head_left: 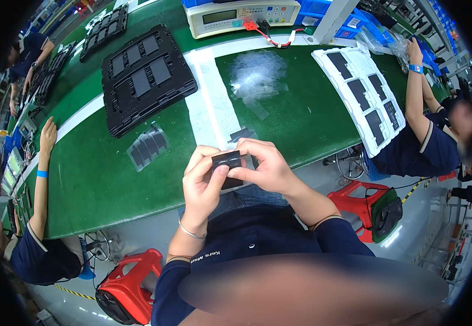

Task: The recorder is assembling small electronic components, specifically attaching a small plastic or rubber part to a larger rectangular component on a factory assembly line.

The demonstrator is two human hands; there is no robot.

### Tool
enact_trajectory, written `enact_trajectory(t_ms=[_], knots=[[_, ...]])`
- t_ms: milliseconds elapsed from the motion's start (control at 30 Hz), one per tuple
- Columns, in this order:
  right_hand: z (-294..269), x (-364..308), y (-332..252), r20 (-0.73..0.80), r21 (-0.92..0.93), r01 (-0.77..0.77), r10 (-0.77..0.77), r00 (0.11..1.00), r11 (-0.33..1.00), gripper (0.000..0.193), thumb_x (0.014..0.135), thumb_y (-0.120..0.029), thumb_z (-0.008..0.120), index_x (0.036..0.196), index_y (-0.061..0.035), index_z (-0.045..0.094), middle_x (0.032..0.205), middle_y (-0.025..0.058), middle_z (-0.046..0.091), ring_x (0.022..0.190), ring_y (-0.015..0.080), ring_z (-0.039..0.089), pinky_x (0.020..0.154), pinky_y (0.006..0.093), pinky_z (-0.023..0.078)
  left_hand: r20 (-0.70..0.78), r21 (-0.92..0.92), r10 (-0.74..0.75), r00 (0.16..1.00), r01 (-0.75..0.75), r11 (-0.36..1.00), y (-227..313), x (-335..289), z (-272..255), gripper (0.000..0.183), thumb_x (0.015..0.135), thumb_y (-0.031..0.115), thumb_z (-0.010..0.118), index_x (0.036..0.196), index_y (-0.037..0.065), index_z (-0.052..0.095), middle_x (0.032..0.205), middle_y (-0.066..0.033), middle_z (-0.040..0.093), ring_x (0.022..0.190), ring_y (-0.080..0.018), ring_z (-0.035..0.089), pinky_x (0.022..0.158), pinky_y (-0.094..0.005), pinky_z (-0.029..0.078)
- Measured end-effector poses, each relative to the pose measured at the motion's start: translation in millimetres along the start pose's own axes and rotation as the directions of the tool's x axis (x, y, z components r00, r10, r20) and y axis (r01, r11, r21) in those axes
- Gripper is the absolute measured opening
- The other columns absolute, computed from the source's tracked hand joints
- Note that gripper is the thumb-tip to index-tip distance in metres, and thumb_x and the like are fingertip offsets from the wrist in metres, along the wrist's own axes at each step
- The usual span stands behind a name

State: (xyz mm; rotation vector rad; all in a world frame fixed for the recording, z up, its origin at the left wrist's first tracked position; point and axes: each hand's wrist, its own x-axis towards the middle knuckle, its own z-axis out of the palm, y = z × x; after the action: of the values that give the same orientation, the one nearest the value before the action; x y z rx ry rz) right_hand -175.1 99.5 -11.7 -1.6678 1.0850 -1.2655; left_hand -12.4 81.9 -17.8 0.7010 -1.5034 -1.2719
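Both my hands meet over the near edge of the green table, holding a small glossy black rectangular piece (pixel 226 159) that looks like a flat battery pack. My left hand (pixel 199 179) grips its left end, thumb on the near face. From the right, my right hand (pixel 268 167) pinches the other end between thumb and fingers. A dark part shows below the piece, partly covered by my fingers. Just beyond my hands lies a dark strip sheet (pixel 243 135). To the left, a clear sheet with dark strips (pixel 148 148) rests on the table.
A black tray (pixel 117 111) with grey rectangles stands far left; a white tray (pixel 370 142) with black pieces lies right. Between them are a heap of clear film pieces (pixel 258 76) and a bench meter (pixel 241 19) with red and black leads. Co-workers sit on both sides.
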Motion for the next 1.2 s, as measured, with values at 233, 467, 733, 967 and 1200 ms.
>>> enact_trajectory(t_ms=[233, 467, 733, 967, 1200], knots=[[-1.7, 2.1, 3.7, -0.140, 0.120, 0.147, -0.130, 0.982, 0.982, 0.015, 0.073, -0.002, 0.070, 0.085, 0.0012, 0.061, 0.077, 0.0075, 0.059, 0.069, 0.0147, 0.056, 0.064, 0.0261, 0.045, -0.051, 0.133, 0.103, 0.993, -0.096, 0.986, -1.7, -5.2, -1.9, 0.012, 0.080, 0.003, 0.063, 0.090, -0.004, 0.064, 0.081, -0.0066, 0.054, 0.073, -0.0133, 0.050, 0.063, -0.0237, 0.040], [8.4, -2.9, 2.3, -0.277, -0.258, 0.274, -0.343, 0.897, 0.926, 0.021, 0.068, -0.002, 0.073, 0.087, -0.0005, 0.062, 0.077, 0.0094, 0.058, 0.067, 0.0196, 0.055, 0.058, 0.0282, 0.043, -0.113, 0.383, 0.301, 0.947, -0.238, 0.893, -3.8, -4.3, 5.9, 0.017, 0.076, 0.002, 0.065, 0.093, -0.003, 0.066, 0.078, -0.0085, 0.054, 0.069, -0.0172, 0.052, 0.059, -0.0265, 0.042], [42.8, -14.7, 5.2, -0.178, -0.543, 0.285, -0.440, 0.880, 0.790, 0.087, 0.076, -0.067, 0.050, 0.122, 0.0068, 0.049, 0.095, 0.0109, 0.049, 0.080, 0.0246, 0.046, 0.072, 0.0361, 0.037, -0.184, 0.612, 0.565, 0.804, -0.356, 0.706, -17.0, -4.4, 17.4, 0.029, 0.070, 0.003, 0.069, 0.098, -0.005, 0.065, 0.076, -0.0086, 0.052, 0.065, -0.0196, 0.051, 0.056, -0.0285, 0.042], [5.9, 0.8, 4.9, -0.145, 0.062, 0.111, -0.101, 0.984, 0.992, 0.021, 0.077, -0.016, 0.069, 0.092, -0.0019, 0.062, 0.081, 0.0054, 0.052, 0.070, 0.0148, 0.047, 0.062, 0.0270, 0.040, -0.211, -0.056, 0.059, 0.976, -0.073, 0.996, -15.3, -10.5, 4.4, 0.012, 0.074, -0.002, 0.069, 0.081, -0.004, 0.060, 0.081, -0.0055, 0.050, 0.071, -0.0116, 0.050, 0.063, -0.0229, 0.043], [9.4, 3.0, 5.6, -0.127, 0.346, 0.029, 0.016, 0.992, 0.938, 0.010, 0.078, -0.002, 0.066, 0.077, -0.0005, 0.056, 0.083, 0.0056, 0.052, 0.065, 0.0093, 0.045, 0.059, 0.0231, 0.038, -0.026, -0.252, -0.035, 0.999, 0.027, 0.967, -8.5, -8.3, 5.3, 0.010, 0.084, 0.001, 0.057, 0.092, -0.005, 0.060, 0.088, -0.0077, 0.057, 0.077, -0.0124, 0.057, 0.065, -0.0227, 0.046]])
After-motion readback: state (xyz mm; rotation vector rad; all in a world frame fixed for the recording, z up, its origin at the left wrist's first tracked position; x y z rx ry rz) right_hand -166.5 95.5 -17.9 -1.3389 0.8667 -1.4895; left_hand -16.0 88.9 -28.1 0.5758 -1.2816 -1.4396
